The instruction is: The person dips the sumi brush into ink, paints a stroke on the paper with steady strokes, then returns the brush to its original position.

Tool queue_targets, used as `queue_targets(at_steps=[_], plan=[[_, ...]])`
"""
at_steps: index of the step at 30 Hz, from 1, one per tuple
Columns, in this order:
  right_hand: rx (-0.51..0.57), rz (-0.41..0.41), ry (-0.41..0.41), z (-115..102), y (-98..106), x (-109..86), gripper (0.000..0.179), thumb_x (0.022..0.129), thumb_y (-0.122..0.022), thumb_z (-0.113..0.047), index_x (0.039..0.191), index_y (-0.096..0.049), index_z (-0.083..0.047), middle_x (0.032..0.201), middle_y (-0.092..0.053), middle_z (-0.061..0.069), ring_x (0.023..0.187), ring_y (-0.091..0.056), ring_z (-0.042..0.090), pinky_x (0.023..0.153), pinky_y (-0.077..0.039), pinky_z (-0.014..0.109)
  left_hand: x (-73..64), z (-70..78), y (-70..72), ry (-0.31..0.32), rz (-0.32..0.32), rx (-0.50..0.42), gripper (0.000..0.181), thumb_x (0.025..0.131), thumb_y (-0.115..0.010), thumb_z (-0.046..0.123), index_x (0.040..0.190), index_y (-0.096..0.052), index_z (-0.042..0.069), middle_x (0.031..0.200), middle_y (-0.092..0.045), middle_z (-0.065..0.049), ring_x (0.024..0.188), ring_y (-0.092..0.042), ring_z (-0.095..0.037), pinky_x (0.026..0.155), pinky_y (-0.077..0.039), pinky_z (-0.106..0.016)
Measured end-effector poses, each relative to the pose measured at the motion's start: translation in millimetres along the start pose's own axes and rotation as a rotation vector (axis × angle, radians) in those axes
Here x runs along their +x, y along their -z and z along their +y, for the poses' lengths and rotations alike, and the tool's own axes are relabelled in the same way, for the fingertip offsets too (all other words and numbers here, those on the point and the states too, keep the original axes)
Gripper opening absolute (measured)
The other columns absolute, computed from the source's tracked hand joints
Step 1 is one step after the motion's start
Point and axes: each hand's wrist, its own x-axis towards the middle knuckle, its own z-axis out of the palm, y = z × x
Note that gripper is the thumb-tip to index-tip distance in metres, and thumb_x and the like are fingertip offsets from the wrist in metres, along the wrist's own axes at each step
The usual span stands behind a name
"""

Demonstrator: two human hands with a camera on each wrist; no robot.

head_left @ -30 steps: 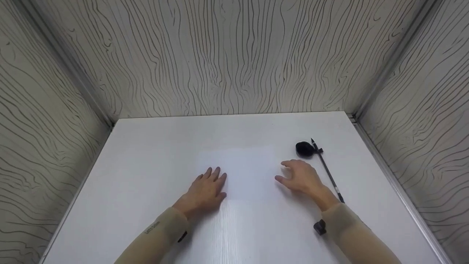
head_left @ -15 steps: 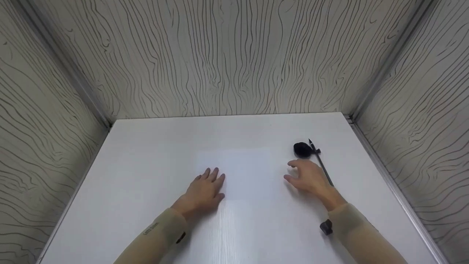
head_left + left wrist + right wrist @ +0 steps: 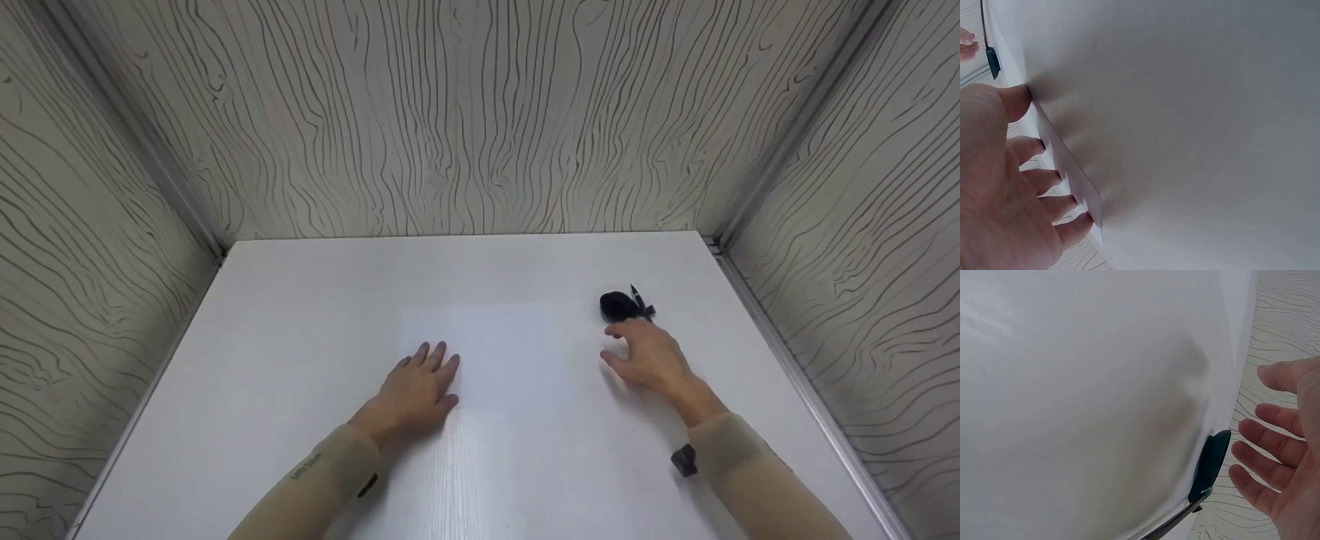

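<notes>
A white sheet of paper (image 3: pixel 510 360) lies on the white table. My left hand (image 3: pixel 415 391) rests on its left part with the fingers spread; in the left wrist view the fingertips touch the sheet (image 3: pixel 1075 174). To the right of the paper, my right hand (image 3: pixel 651 358) hovers above the table, fingers bent and thumb apart, with nothing between them. Just beyond it sits a small round black dish (image 3: pixel 616 307), also in the right wrist view (image 3: pixel 1210 464). A slim brush (image 3: pixel 637 295) with a dark pointed tip leans against the dish; my right hand hides most of its handle.
The white table (image 3: pixel 300 300) reaches back to a wood-grain patterned wall (image 3: pixel 465 120). Similar panels stand at left and right, with metal rails along the corners. A dark wrist camera (image 3: pixel 684 460) hangs under my right wrist.
My right hand has moved right, away from the paper, and over the brush handle, covering it. My left hand has stayed on the paper. The dish and brush lie as before.
</notes>
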Motion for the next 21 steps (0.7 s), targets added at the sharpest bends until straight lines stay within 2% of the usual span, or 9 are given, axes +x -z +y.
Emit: queue_targets(at_steps=[8,13,21], plan=[[-0.011,-0.003,0.008,17.9,8.5,-5.0,0.035,0.101,-0.079,-0.019,0.132,-0.078,-0.003,0.139,-0.077,0.025,0.135,-0.070,0.051,0.115,-0.055,0.068,0.7,-0.9,-2.0,0.000,0.009,0.020,0.070,0.116,-0.052,0.048,0.177,-0.037,0.016,0.188,-0.027,-0.015,0.176,-0.024,-0.044,0.140,-0.031,-0.064],[-0.016,0.010,0.033,30.1,14.9,-7.9,0.032,0.101,-0.079,-0.016,0.130,-0.079,-0.003,0.138,-0.078,0.024,0.135,-0.069,0.051,0.116,-0.054,0.069,1.0,-1.3,-2.4,0.003,0.014,0.031,0.071,0.115,-0.052,0.051,0.177,-0.037,0.018,0.188,-0.027,-0.014,0.176,-0.024,-0.043,0.140,-0.031,-0.064],[-0.016,-0.029,0.004,48.7,23.6,-13.0,0.032,0.102,-0.075,-0.011,0.133,-0.077,-0.002,0.139,-0.075,0.026,0.134,-0.068,0.053,0.115,-0.054,0.070,1.6,-0.7,-3.0,0.004,0.016,0.028,0.071,0.116,-0.051,0.051,0.177,-0.037,0.018,0.188,-0.027,-0.014,0.176,-0.024,-0.044,0.140,-0.031,-0.064]])
